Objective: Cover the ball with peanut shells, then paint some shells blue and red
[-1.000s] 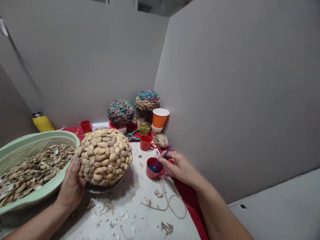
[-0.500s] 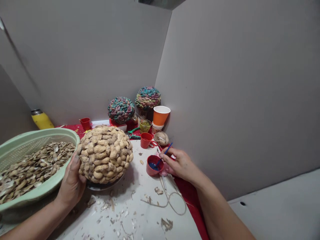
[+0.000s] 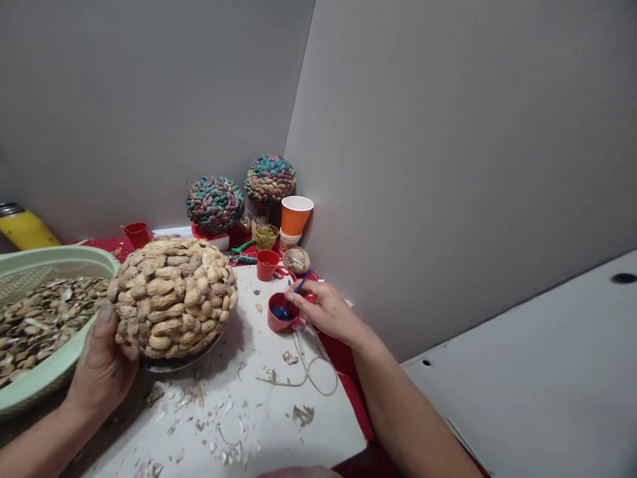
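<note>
Head view: left hand [image 3: 103, 364] grips the peanut-covered ball [image 3: 174, 299], right hand [image 3: 323, 309] pinches a blue stick [image 3: 303, 281]; white cups [image 3: 289, 241] bear illegible marks.

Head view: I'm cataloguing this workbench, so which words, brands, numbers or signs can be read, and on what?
No text can be read anywhere.
Pale cups under the orange cup: possible markings, too small and blurred to read.
Yellow bottle: small dark specks, too unclear to read as lettering.
Peanut-covered ball: no lettering visible.

Prob. a craft wkshp w/ grey partitions [image 3: 448, 166], multicol. peanut balls [image 3: 215, 204], twine [image 3: 297, 260] & paint cup [image 3: 279, 324].
</note>
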A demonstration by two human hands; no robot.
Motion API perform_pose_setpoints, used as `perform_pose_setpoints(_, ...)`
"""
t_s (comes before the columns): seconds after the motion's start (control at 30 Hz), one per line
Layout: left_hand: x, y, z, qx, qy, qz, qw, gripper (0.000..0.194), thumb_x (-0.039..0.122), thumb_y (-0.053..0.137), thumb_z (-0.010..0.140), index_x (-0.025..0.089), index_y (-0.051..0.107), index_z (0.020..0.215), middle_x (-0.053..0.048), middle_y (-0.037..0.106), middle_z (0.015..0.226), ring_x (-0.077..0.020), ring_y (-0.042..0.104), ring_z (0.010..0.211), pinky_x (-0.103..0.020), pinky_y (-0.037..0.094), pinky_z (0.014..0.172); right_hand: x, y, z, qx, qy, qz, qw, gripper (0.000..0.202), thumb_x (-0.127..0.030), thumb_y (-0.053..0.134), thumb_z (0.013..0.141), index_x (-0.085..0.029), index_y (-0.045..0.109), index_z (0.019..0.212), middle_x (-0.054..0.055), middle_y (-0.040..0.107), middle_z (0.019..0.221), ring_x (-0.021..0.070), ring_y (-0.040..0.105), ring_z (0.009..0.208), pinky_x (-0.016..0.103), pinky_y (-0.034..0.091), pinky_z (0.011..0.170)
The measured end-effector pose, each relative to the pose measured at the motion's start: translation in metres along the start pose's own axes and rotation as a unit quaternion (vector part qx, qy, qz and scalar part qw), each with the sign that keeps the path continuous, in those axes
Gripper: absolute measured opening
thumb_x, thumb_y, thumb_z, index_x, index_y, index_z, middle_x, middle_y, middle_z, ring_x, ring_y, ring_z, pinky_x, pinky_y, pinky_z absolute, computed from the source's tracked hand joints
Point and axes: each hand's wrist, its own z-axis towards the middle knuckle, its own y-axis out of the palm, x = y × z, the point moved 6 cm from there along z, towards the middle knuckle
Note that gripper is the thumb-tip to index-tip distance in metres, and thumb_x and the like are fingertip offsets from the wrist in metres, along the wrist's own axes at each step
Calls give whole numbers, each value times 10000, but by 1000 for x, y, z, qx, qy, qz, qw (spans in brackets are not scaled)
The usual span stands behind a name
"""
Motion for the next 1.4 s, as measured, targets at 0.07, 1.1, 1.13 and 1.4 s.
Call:
perform_pose_setpoints(0.07, 0, 0, 0, 4, 2, 0, 1000, 501, 432, 812, 703, 259, 725, 1165, -1, 752, 1226, -302, 528, 1360, -401, 481, 1100, 0, -4, 0, 34, 1, -14, 999, 266, -386, 515, 927, -189, 623, 786, 35, 688, 693, 178, 649, 578, 258, 471, 545)
perform_pose_setpoints(1.1, 0, 0, -2, -4, -17, 6, 1000, 572, 397, 782, 715, 309, 666, 1268, 20, 742, 1243, -319, 520, 1363, -392, 504, 1082, -5, -3, 2, 59, -41, -61, 996, 236, -320, 543, 924, -186, 642, 756, 67, 711, 772, 200, 640, 726, 309, 491, 714)
perform_pose_setpoints(1.13, 0, 0, -2, -6, -18, 8, 1000, 562, 394, 781, 716, 314, 670, 1261, 22, 743, 1243, -319, 520, 1363, -393, 505, 1081, -5, -3, 2, 56, -37, -62, 996, 246, -326, 540, 927, -187, 637, 748, 58, 701, 739, 193, 629, 684, 301, 485, 678)
perform_pose_setpoints(1.4, -2, -6, -1, -17, -3, 9, 1000, 528, 427, 760, 771, 299, 668, 1275, -1, 712, 1303, -300, 548, 1340, -367, 491, 1088, -5, 1, -4, 15, -12, -27, 999, 282, -382, 511, 947, -204, 597, 746, 15, 662, 606, 171, 605, 539, 279, 466, 567)
